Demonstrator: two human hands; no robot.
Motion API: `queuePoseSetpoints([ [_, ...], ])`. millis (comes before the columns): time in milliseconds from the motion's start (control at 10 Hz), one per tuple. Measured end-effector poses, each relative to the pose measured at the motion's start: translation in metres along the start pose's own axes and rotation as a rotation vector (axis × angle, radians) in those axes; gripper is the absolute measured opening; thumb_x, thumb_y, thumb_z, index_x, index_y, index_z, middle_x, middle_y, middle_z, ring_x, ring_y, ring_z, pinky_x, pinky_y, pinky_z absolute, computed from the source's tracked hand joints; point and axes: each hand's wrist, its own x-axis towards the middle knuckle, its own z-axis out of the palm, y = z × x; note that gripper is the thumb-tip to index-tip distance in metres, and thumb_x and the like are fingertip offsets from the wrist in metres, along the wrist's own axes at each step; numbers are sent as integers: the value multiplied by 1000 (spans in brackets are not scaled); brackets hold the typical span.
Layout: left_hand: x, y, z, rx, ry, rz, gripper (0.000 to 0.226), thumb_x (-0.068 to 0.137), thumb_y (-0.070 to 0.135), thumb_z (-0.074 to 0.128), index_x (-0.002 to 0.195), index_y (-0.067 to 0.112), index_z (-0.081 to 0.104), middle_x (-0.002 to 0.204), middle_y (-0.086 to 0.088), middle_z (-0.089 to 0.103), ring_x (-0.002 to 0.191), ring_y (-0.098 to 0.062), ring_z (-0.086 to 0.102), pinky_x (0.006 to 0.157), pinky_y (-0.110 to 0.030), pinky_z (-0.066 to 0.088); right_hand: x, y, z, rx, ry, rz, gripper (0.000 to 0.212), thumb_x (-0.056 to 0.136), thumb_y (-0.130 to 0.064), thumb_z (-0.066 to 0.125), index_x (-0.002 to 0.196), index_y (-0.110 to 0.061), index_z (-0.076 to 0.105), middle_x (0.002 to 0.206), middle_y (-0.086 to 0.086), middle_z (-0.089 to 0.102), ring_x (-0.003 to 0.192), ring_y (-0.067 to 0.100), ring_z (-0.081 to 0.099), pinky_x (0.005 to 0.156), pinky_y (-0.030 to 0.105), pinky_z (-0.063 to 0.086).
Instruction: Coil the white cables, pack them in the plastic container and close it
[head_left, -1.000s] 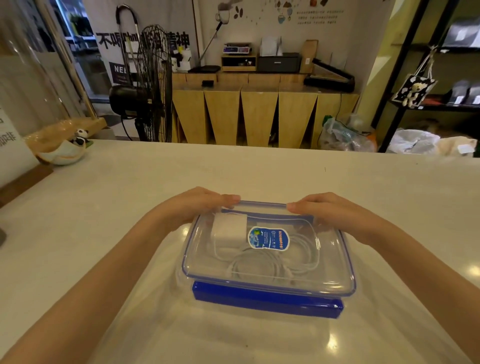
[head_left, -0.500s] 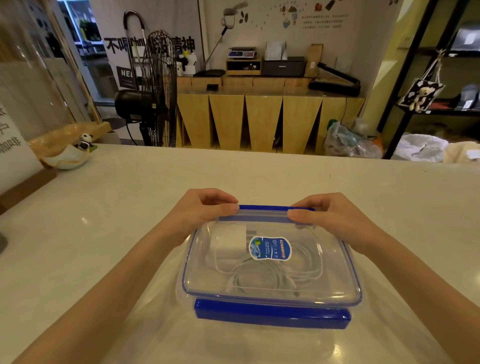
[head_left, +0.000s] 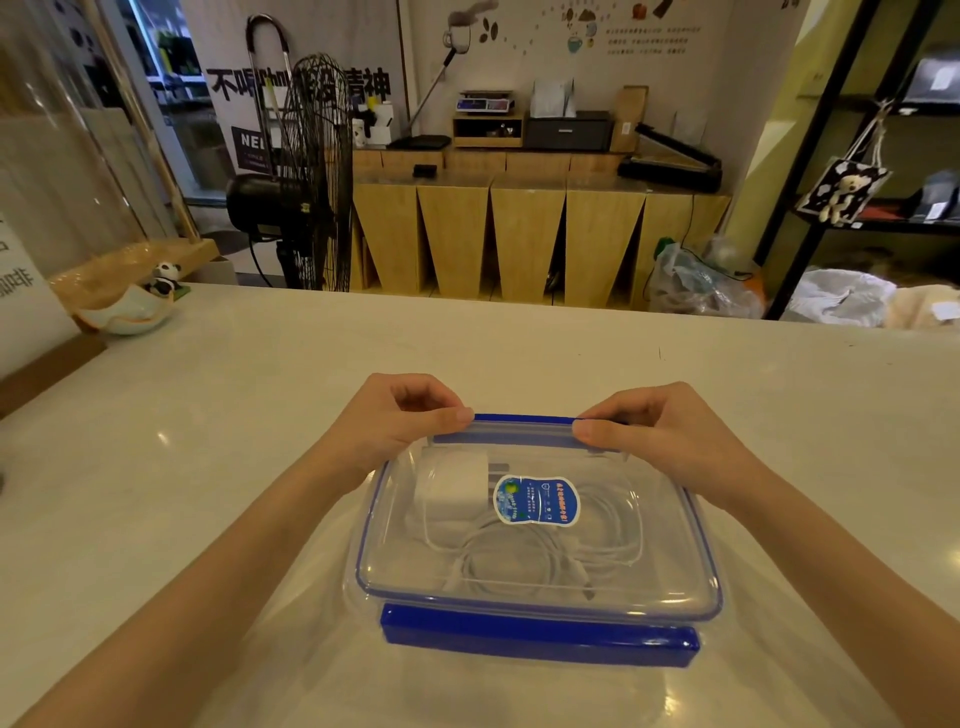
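A clear plastic container (head_left: 696, 592) with blue trim sits on the pale counter in front of me, its clear lid (head_left: 649, 519) on top with a blue sticker. Through the lid I see the coiled white cables (head_left: 524, 566) and a white charger block (head_left: 452, 486) inside. The near blue latch (head_left: 537, 635) hangs down at the front edge. My left hand (head_left: 395, 421) and my right hand (head_left: 660, 431) pinch the two ends of the far blue latch (head_left: 522, 419), thumbs on top and fingers curled behind it.
A pale bowl with a panda figure (head_left: 132, 301) stands at the counter's far left, beside a clear screen and a wooden ledge. Beyond the counter are a black standing fan (head_left: 306, 176), wooden cabinets and dark shelves on the right.
Both hands went from lying flat on the lid's far edge to curling over and pinching the far blue latch, which now shows between them. The container has not moved on the counter.
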Motion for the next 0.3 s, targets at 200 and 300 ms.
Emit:
queuePoseSetpoints([
  [200,-1,10,-5,300,-68,145,13,78,21,67,90,27,65,95,9,66,90,-8,62,76,-22,52,-4,-17,-3,-293,60,-88,33,74,-34,69,106,-25,63,99,-11,67,94,3,60,84,28,49],
  [300,-3,21,-6,442,164,374,24,80,27,64,103,21,63,101,10,61,92,-3,58,77,-18,46,-22,-50,-18,-58,273,-368,24,81,-26,63,106,-26,62,96,-11,71,94,7,64,88,31,52],
])
